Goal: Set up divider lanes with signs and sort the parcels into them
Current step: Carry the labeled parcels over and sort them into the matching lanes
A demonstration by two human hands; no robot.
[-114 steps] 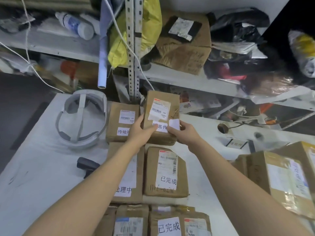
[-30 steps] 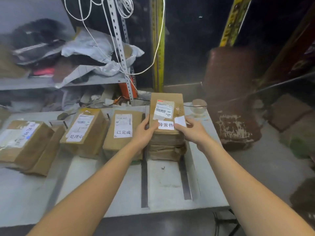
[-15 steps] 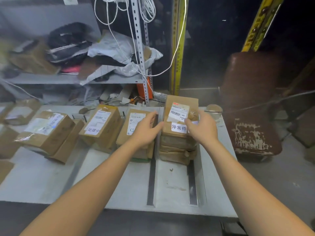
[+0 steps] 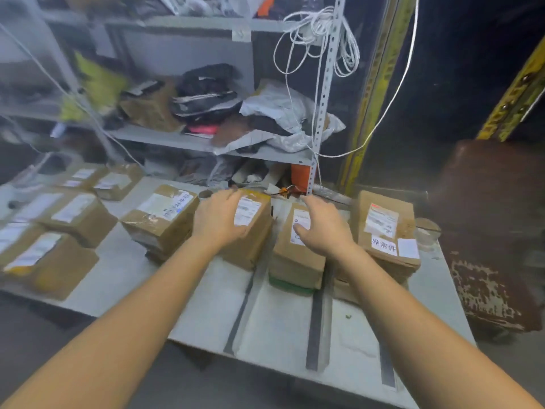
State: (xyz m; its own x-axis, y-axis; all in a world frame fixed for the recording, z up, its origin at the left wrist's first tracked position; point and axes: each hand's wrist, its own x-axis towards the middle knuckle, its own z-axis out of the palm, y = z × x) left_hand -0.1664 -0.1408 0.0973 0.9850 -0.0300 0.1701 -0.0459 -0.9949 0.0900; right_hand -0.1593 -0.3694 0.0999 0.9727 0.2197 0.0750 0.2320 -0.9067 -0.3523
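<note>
On a grey table (image 4: 280, 335) below a cluttered shelf (image 4: 191, 141), a person sorts brown cardboard parcels. Unsorted boxes (image 4: 73, 214) crowd nine o'clock. Near the centre, the left hand (image 4: 224, 222) curls its fingers over the top of a labelled parcel (image 4: 253, 246). At three o'clock of it, the right hand (image 4: 324, 228) hangs spread above a second parcel (image 4: 295, 261) between two dark divider strips (image 4: 317, 323); whether it touches cannot be told. Farther right, a stack (image 4: 386, 219) carries a handwritten sign (image 4: 383, 247). Stiff, taped and probably light, these boxes look best gripped by opposite side edges, since glossy tape may slip.
</note>
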